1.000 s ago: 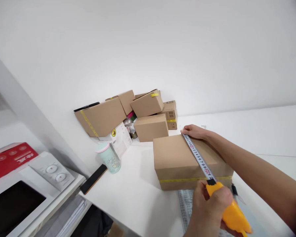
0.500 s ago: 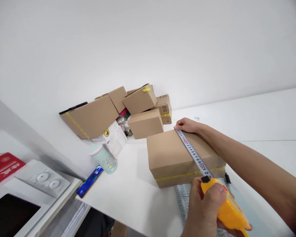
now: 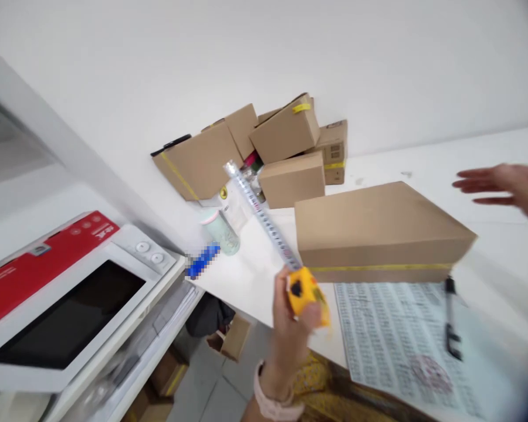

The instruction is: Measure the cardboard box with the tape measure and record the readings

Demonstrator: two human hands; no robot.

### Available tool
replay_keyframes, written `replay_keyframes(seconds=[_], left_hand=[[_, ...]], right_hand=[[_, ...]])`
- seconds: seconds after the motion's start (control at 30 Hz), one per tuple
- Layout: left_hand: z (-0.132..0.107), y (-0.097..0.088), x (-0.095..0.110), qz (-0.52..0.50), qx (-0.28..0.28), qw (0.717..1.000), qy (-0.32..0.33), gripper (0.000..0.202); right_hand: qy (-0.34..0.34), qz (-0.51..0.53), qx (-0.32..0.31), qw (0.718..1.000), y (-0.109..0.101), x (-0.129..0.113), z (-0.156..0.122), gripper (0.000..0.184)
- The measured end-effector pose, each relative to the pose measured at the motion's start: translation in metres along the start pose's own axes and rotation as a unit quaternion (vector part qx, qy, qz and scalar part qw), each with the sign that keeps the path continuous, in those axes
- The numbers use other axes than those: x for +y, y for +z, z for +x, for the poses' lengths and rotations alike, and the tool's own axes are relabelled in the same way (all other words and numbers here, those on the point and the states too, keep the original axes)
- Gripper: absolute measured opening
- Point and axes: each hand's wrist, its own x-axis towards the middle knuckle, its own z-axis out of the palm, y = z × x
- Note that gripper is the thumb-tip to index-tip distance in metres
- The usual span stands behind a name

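My left hand (image 3: 285, 337) is closed round a yellow tape measure (image 3: 307, 294) at the table's near edge. Its metal blade (image 3: 259, 211) sticks out up and to the left, free in the air. A brown cardboard box with a yellow tape band (image 3: 378, 228) lies on the white table (image 3: 255, 275) just right of the tape measure. My right hand (image 3: 506, 184) hovers open, fingers stretched, to the right of the box and clear of it. A pale watch band shows on my left wrist.
Several cardboard boxes (image 3: 286, 132) are piled against the wall behind. A mint cup (image 3: 220, 231) and a blue item (image 3: 202, 261) stand near the table's left edge. A white appliance (image 3: 70, 310) with a red box on it sits at left. A printed sheet (image 3: 400, 340) and pen (image 3: 451, 316) lie in front.
The blade has come off the box top and swung left, now free at its end. My right hand let go of the blade's end and drew away to the right. The view shifted.
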Motion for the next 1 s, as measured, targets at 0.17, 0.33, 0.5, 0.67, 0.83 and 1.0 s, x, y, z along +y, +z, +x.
replay_keyframes(seconds=[0.17, 0.33, 0.5, 0.67, 0.83, 1.0], left_hand=[[0.047, -0.022, -0.013, 0.044, 0.009, 0.999, -0.021, 0.066], [0.087, -0.007, 0.029, 0.046, -0.02, 0.999, 0.009, 0.061], [0.122, 0.02, 0.075, 0.062, -0.065, 0.996, -0.009, 0.054], [0.137, 0.036, 0.067, 0.093, -0.085, 0.992, -0.016, 0.051], [0.13, 0.03, 0.028, 0.107, -0.066, 0.991, 0.041, 0.051], [0.112, 0.024, -0.008, 0.12, -0.064, 0.989, 0.051, 0.054]], right_hand=[[0.096, 0.135, -0.135, 0.977, 0.017, -0.005, -0.064, 0.051], [0.062, 0.111, -0.106, 0.986, 0.009, -0.048, -0.054, 0.057], [0.091, -0.071, -0.005, 0.993, -0.02, -0.082, -0.014, 0.085], [0.143, -0.132, 0.008, 0.981, -0.025, -0.085, 0.017, 0.092], [0.059, -0.041, 0.017, 0.997, 0.002, -0.048, 0.006, 0.073], [0.009, 0.001, 0.011, 1.0, 0.03, -0.009, -0.021, 0.062]])
